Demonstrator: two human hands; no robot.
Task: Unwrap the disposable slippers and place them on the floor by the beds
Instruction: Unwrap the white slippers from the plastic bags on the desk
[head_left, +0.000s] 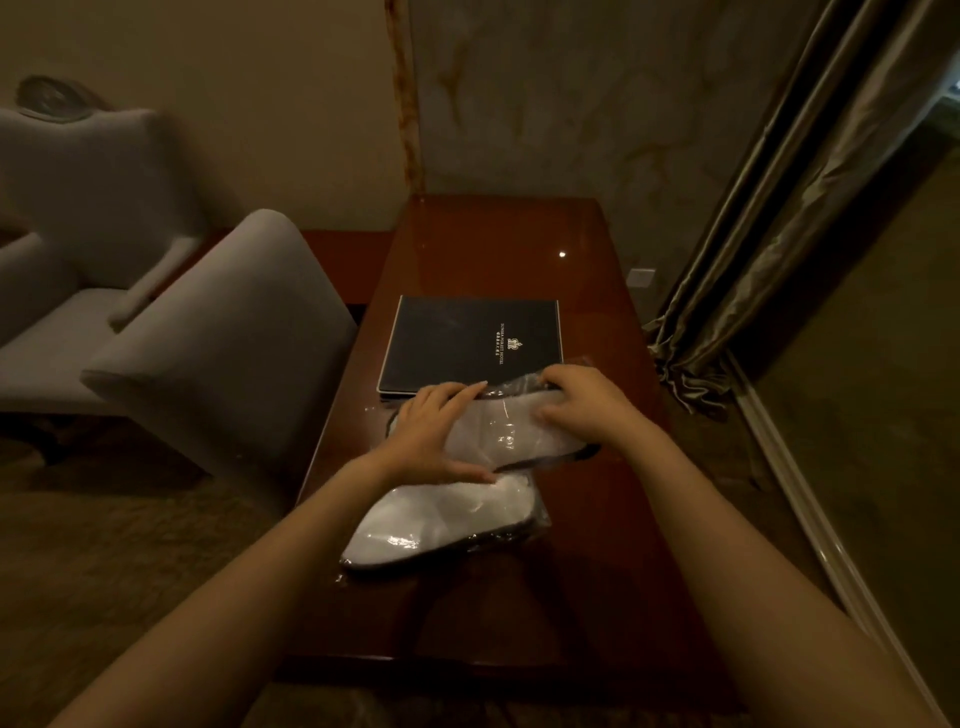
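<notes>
Two packs of white disposable slippers in clear plastic wrap lie on a dark red wooden table (597, 545). The farther pack (511, 431) sits between both my hands. My left hand (434, 434) grips its left end, fingers over the top and thumb along the near edge. My right hand (587, 400) holds its right end, where the plastic bunches up. The nearer pack (441, 522) lies untouched just below, slanting from lower left to upper right.
A black hotel folder (472, 343) lies on the table just beyond the packs. Two grey upholstered chairs (218, 338) stand to the left on brown carpet. A heavy curtain (779, 208) hangs at the right beside a window ledge.
</notes>
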